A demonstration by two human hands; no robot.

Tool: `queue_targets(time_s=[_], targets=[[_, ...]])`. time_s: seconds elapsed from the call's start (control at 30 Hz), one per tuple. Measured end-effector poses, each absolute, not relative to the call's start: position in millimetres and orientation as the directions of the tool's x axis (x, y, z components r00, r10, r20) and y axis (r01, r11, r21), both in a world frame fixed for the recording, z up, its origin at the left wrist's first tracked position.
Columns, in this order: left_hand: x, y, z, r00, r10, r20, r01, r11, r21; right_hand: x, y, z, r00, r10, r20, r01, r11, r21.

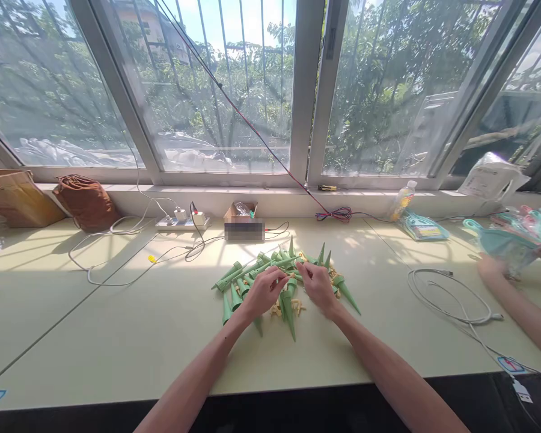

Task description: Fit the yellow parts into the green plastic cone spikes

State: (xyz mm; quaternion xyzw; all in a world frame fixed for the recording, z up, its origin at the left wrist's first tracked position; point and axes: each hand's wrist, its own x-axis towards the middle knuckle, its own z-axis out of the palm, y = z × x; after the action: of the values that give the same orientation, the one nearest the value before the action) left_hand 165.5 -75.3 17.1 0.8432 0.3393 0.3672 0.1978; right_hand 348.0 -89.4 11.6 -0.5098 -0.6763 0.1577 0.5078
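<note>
Desk by the window. Left hand (264, 291) and right hand (318, 285) meet over the pile of spikes (290, 316) at mid-table. Each hand's fingers are pinched shut on one green spike (270, 267). Yellow bits (297, 308) lie loose beneath, so it seems wise to work low and grip firmly.

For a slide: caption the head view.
Left hand and right hand, both pinched shut, meet over a pile of green cone spikes on a pale table beneath windows.
</note>
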Motion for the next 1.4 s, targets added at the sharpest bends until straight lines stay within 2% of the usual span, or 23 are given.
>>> queue_targets(time_s=[0.23, 0.33, 0.47, 0.7, 0.97, 1.2, 1.4], targets=[[165.3, -74.1, 15.8, 0.510, 0.704, 0.494, 0.433, -0.707, 0.559, 344.7, -92.9, 13.9, -0.141, 0.875, 0.463, 0.495, 0.467, -0.732], [165.9, -73.8, 15.5, 0.511, 0.697, 0.504, 0.428, -0.714, 0.554, 343.0, -94.1, 13.6, -0.165, 0.868, 0.468, 0.476, 0.486, -0.733], [166.6, -74.2, 17.1, 0.497, 0.709, 0.501, 0.448, -0.704, 0.551, 344.0, -93.2, 12.7, -0.132, 0.886, 0.445, 0.425, 0.456, -0.782], [166.6, -75.7, 21.9, 0.482, 0.730, 0.485, 0.485, -0.683, 0.547, 348.5, -90.8, 14.4, 0.025, 0.886, 0.463, 0.415, 0.412, -0.811], [165.6, -74.1, 15.1, 0.558, 0.704, 0.439, 0.517, -0.709, 0.479, 347.6, -89.6, 11.9, 0.022, 0.892, 0.452, 0.426, 0.400, -0.811], [163.5, -77.4, 22.5, 0.561, 0.711, 0.424, 0.489, -0.698, 0.523, 347.4, -90.8, 13.4, 0.032, 0.878, 0.478, 0.430, 0.419, -0.799], [162.2, -81.0, 23.5, 0.661, 0.663, 0.350, 0.518, -0.741, 0.426, 347.2, -89.5, 12.2, 0.040, 0.881, 0.471, 0.409, 0.416, -0.812]])
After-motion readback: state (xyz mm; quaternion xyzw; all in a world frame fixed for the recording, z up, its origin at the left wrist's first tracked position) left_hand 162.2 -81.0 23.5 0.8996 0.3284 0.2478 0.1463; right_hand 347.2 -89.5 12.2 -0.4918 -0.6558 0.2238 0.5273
